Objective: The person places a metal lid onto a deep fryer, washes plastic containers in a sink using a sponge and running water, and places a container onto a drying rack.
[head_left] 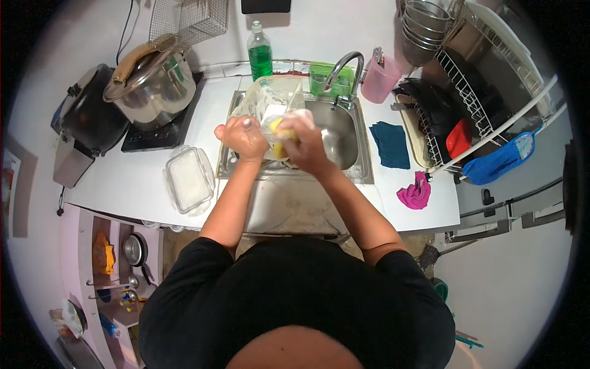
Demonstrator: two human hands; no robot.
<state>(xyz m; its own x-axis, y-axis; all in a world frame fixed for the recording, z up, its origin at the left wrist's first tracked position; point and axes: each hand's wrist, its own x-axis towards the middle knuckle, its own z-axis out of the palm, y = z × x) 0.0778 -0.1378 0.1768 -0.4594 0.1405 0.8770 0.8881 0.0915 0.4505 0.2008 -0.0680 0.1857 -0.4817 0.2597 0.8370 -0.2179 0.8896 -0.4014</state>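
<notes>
One white surface (123,184) carries a stainless-steel sink (364,157). A translucent plastic item (264,92) leans at its back, below a green dish-soap bottle (260,58). Above the basin, the right hand (305,144) closes, blurred, around a yellow sponge (278,150); the left hand (246,138) is curled beside it, any grip impossible to tell. Wet, seemingly soapy skin could let the sponge slip; a wide sweep might topple the plastic.

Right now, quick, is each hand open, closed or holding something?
Left hand: partly curled; whether it's gripping anything can't be told.
Right hand: closed on a blurred yellow sponge.
</notes>
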